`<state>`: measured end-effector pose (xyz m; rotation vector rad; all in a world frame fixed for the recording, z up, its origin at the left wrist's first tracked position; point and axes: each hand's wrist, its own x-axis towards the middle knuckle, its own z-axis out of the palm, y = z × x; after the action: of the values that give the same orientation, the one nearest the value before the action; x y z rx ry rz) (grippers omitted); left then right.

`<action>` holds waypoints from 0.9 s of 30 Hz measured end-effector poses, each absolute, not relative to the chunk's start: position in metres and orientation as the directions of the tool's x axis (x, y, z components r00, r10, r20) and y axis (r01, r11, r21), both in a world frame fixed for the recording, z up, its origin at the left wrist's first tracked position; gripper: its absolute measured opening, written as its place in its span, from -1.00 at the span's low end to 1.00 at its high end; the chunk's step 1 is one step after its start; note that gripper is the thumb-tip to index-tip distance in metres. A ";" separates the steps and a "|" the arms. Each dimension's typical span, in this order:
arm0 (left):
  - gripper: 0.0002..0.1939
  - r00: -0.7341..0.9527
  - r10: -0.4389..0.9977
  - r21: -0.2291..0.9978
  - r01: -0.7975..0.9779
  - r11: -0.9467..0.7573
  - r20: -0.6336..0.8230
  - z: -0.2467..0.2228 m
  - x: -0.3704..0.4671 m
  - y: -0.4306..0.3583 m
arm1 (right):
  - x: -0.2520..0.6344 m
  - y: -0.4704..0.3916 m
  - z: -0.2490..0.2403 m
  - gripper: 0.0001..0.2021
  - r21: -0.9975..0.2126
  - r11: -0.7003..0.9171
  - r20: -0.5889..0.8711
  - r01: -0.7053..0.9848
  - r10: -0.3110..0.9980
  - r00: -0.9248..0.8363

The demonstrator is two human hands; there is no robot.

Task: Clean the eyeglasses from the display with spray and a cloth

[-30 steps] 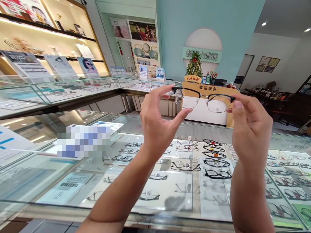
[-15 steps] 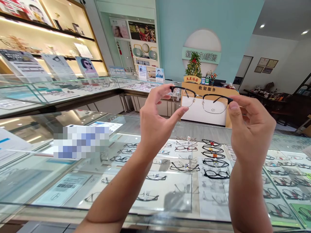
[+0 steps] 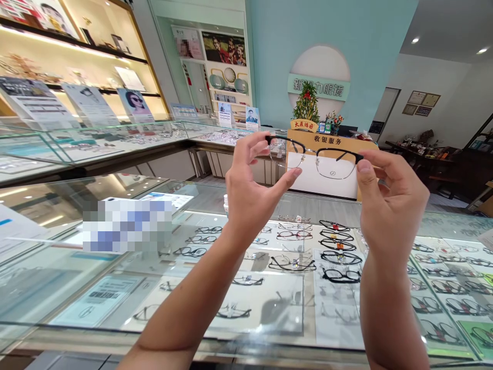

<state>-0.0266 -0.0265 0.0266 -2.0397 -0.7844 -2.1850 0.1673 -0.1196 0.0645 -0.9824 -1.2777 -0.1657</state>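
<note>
A pair of eyeglasses [image 3: 310, 151] with dark upper rims and thin metal lower rims is held up above the glass counter, its temples pointing away from me. My right hand [image 3: 391, 192] pinches the frame's right corner between thumb and fingers. On the opposite side, my left hand [image 3: 252, 187] has its fingertips at the left corner and its thumb stretched along the lower edge of the left lens. A small mark shows on the right lens. Below my hands, several spectacle frames [image 3: 341, 276] lie in rows inside the glass display counter [image 3: 269, 336].
A pixelated card [image 3: 127, 223] and white papers [image 3: 15, 226] lie on the counter at the left. Farther back are another glass showcase [image 3: 150, 134], lit shelves [image 3: 96, 56] and a cashier desk [image 3: 339, 172] with a plant [image 3: 306, 105] on it.
The eyeglasses and my right hand have shifted slightly left. My left hand has moved a little to the right, so the two hands are closer together.
</note>
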 end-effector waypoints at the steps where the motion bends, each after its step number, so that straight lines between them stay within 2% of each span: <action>1: -0.23 -0.137 0.295 0.325 0.371 -0.870 0.946 0.027 -0.026 -0.027 | 0.167 -0.119 0.065 -0.81 -0.527 0.603 0.849 0.599 0.405 0.339; 9: -0.30 -0.197 0.273 0.327 0.348 -0.879 0.942 0.026 -0.017 -0.036 | 0.175 -0.099 0.059 -0.83 -0.524 0.689 0.851 0.500 0.409 0.328; 15: -0.29 -0.234 0.126 0.216 0.413 -0.885 0.964 0.026 -0.013 -0.035 | 0.182 -0.088 0.055 -0.80 -0.579 0.707 0.814 0.406 0.479 0.327; 22: -0.25 -0.180 0.294 0.341 0.353 -0.871 0.939 0.024 -0.021 -0.025 | 0.174 -0.093 0.058 -0.83 -0.571 0.722 0.819 0.391 0.461 0.342; 27: -0.29 -0.173 0.295 0.340 0.377 -0.862 0.940 0.025 -0.023 -0.024 | 0.171 -0.094 0.057 -0.84 -0.580 0.718 0.811 0.385 0.464 0.356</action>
<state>-0.0233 -0.0242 0.0254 -1.9821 -0.8072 -2.2216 0.1711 -0.0935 0.0575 -0.8241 -1.2463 0.0592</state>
